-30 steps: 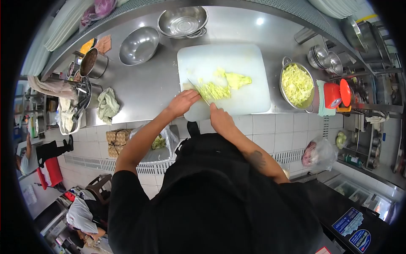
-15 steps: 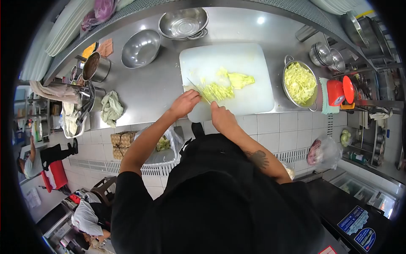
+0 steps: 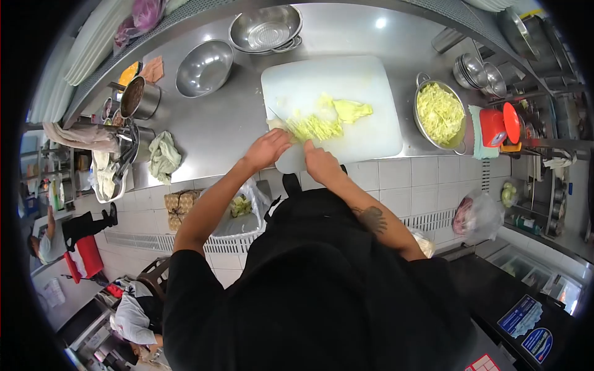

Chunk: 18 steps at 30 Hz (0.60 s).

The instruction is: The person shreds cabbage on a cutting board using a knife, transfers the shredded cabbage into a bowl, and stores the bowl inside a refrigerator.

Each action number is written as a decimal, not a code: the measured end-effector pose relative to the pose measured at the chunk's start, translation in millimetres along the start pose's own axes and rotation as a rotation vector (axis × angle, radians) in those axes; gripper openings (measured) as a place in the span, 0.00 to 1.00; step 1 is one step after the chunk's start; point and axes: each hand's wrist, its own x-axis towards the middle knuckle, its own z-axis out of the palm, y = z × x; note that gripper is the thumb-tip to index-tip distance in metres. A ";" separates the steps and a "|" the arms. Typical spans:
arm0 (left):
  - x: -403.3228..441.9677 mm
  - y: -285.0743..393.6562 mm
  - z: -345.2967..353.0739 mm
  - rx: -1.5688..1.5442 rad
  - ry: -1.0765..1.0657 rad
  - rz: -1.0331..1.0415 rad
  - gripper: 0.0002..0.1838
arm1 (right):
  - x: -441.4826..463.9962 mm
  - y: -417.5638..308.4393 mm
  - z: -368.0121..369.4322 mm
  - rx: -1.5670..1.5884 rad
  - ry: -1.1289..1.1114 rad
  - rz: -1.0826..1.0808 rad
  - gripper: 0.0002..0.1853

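Observation:
My right hand (image 3: 322,164) is closed around the handle of a knife (image 3: 286,125), whose thin blade slants up and left across the near left part of a white cutting board (image 3: 365,139). Left of the blade, my left hand (image 3: 269,148) has its fingers curled on a pale piece of cabbage (image 3: 276,125), mostly covered by the hand. Shredded cabbage (image 3: 318,128) lies just right of the blade. A flat cabbage leaf (image 3: 352,110) rests farther right on the board.
Right of the board stands a colander (image 3: 427,133) full of shredded cabbage. Metal bowls (image 3: 205,68) sit behind and left. A crumpled cloth (image 3: 165,156) lies at the left counter edge, a red scale (image 3: 493,128) at the right. A lined bin (image 3: 241,210) is below. Co-workers are at far left.
The view has shifted slightly. My right hand and the knife have moved slightly left, towards my left hand. My left hand stays at the board's near left corner.

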 end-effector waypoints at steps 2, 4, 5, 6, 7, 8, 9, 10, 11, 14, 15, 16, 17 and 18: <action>12.9 -6.1 -10.8 -0.052 0.008 -0.013 0.10 | 11.9 9.1 -18.2 0.014 -0.069 -0.034 0.08; 9.4 -5.0 -13.1 0.066 -0.055 0.061 0.11 | 7.5 5.4 -32.2 -0.003 -0.082 -0.047 0.08; 10.1 -5.4 -12.7 0.069 -0.050 0.055 0.11 | 2.5 1.9 -38.1 -0.024 -0.071 -0.032 0.08; 8.9 -4.0 -9.6 0.080 -0.005 0.060 0.11 | -5.5 -3.7 -42.4 -0.043 -0.063 -0.013 0.08; 8.7 -2.0 -7.6 0.092 0.040 0.067 0.11 | -13.6 -9.1 -46.0 -0.044 -0.070 -0.015 0.08; 8.6 -0.8 -6.0 0.089 0.042 0.061 0.11 | -21.8 -13.6 -49.4 -0.045 -0.063 -0.014 0.07; 8.2 1.5 -5.5 0.122 0.028 0.024 0.10 | -27.4 -15.7 -49.8 -0.046 -0.057 -0.013 0.07; 8.0 2.9 -5.2 0.156 0.014 -0.010 0.09 | -28.6 -16.3 -44.6 -0.047 -0.063 -0.013 0.07; 8.1 3.0 -4.0 0.154 0.015 -0.014 0.09 | -27.1 -16.7 -35.4 -0.046 -0.065 0.000 0.07; 5.0 1.9 1.2 0.128 0.049 -0.048 0.08 | -14.2 -11.5 -5.6 -0.013 -0.024 -0.008 0.07; 5.9 0.0 0.9 0.112 0.042 -0.055 0.07 | -9.0 -13.6 -8.8 0.014 0.024 -0.034 0.06; 5.9 -1.5 0.6 0.099 0.034 -0.064 0.06 | -6.7 -13.2 -13.2 0.011 0.023 -0.039 0.06; 1.2 1.2 1.1 0.096 0.028 -0.066 0.06 | -10.5 -14.0 -15.4 0.011 0.004 -0.036 0.06; 0.6 1.9 0.8 0.098 0.043 -0.053 0.07 | -10.2 -16.1 -21.0 0.006 -0.009 -0.036 0.06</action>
